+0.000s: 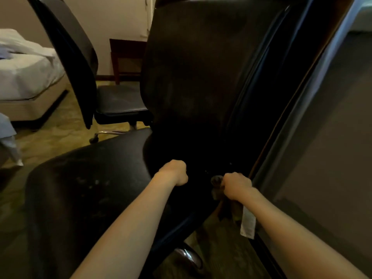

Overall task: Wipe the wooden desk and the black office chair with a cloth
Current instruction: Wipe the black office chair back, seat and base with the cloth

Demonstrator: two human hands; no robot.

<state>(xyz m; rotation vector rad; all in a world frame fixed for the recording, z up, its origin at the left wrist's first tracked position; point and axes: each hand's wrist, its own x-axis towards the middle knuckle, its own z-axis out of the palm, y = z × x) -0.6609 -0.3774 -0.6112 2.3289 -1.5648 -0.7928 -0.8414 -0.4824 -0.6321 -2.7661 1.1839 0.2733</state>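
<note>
We see the black office chair (193,81) filling the middle of the view, its backrest rising toward 12 o'clock and its seat spreading toward 8 o'clock. Just below centre, our left hand (174,172) sits at the foot of the backrest with the fingers curled in tight together; we cannot tell whether they grip the chair or only press on it. At 5 o'clock of it, our right hand (237,185) has its fingers wrapped round a bunched brownish cloth (217,183), held against the chair's lower back, with a white tag (248,224) hanging beneath the wrist. A dark panel (314,121) runs along 3 o'clock. A second chair (84,63) stands at 10 o'clock, with a bed (26,73) beyond at 9.
</note>
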